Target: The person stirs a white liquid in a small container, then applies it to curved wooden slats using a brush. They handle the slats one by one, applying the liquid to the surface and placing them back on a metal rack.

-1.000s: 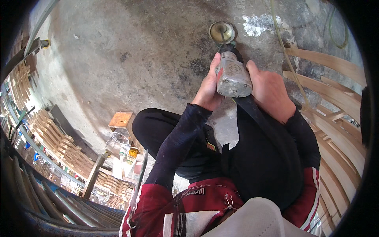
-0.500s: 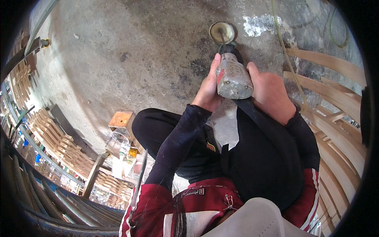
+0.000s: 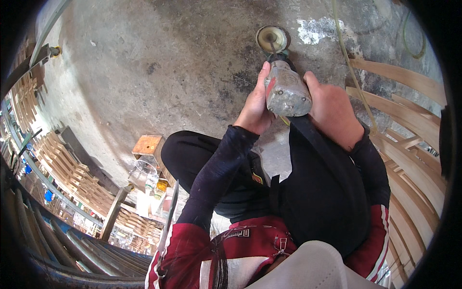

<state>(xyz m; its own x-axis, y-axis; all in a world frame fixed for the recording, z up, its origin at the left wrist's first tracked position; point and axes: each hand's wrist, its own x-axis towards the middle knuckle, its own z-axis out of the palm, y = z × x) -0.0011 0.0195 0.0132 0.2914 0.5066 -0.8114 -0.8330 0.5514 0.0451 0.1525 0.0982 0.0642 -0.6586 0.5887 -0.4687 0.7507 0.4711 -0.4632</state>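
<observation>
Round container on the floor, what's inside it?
Inside the round container, a thin rod from the power tool reaches a darker spot amid pale, yellowish material. The rod's tip and the container's bottom are covered, so the depth can't be told.

Grey stained concrete floor (image 3: pixel 183 72), white patch (image 3: pixel 313 32) on it; round open pot (image 3: pixel 259 42) standing just left of patch

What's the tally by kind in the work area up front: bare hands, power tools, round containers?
Bare hands: 2 (left hand, right hand)
Power tool: 1
Round container: 1
Total: 4
</observation>
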